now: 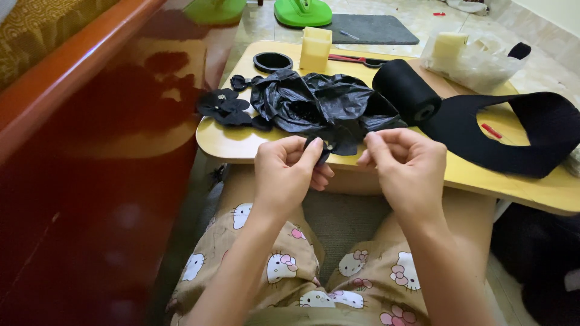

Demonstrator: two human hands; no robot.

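My left hand and my right hand are raised just in front of the low wooden table. Between their fingertips they pinch a small black fabric piece with a tiny pale bead at its middle. Behind it on the table lies a crumpled black plastic bag. Left of the bag rest finished black fabric flowers. A roll of black fabric lies to the right, its strip trailing over the tabletop.
At the table's far side are a round black lid, a pale yellow block, red-handled scissors and a clear plastic bag. A red wooden bed frame runs along the left. Green slippers and a dark mat lie on the floor.
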